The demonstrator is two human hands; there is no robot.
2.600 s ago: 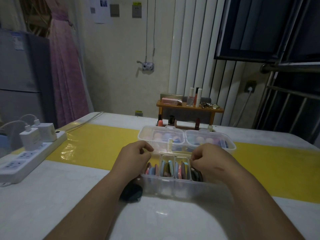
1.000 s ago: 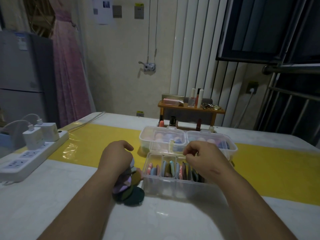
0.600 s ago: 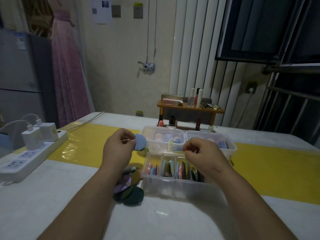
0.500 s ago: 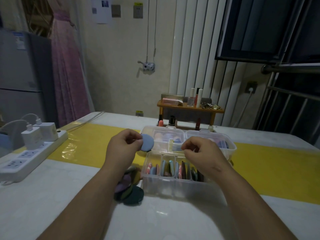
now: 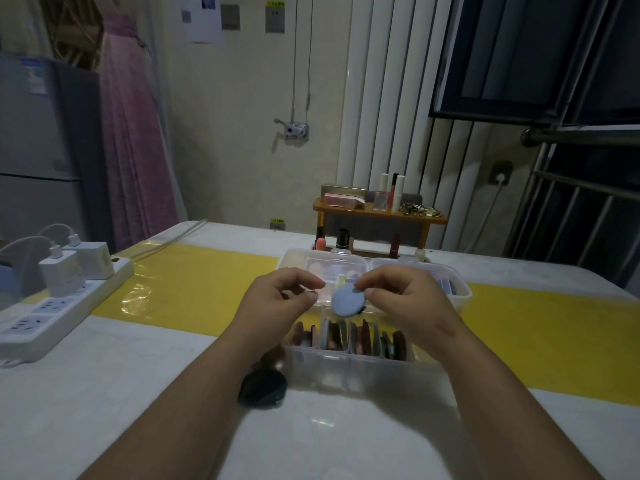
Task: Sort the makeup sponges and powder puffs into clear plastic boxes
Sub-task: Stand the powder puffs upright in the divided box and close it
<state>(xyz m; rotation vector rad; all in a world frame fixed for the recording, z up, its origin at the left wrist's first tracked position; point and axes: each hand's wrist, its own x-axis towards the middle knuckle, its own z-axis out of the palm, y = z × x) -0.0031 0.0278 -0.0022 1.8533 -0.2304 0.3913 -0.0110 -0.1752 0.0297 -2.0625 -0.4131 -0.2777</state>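
A round blue powder puff [image 5: 347, 301] hangs over the back of the near clear plastic box [image 5: 349, 367]. My right hand [image 5: 408, 303] pinches its right edge between thumb and forefinger. My left hand [image 5: 277, 301] sits just left of the puff with loosely curled fingers, a small gap from it, holding nothing. The near box has dividers, and several coloured puffs [image 5: 360, 336] stand on edge in it. A second clear box [image 5: 462, 301] with sponges stands right behind it. A small pile of puffs, topped by a dark one [image 5: 265, 386], lies on the table under my left wrist.
A white power strip [image 5: 52, 315] with chargers plugged in lies at the left edge of the table. A small wooden shelf [image 5: 379, 216] with cosmetics stands behind the boxes. A yellow runner [image 5: 194, 285] crosses the white table.
My left hand lifted a blue puff from the pile and carried it right over the boxes. My right hand has taken hold of it and the left hand has let go.
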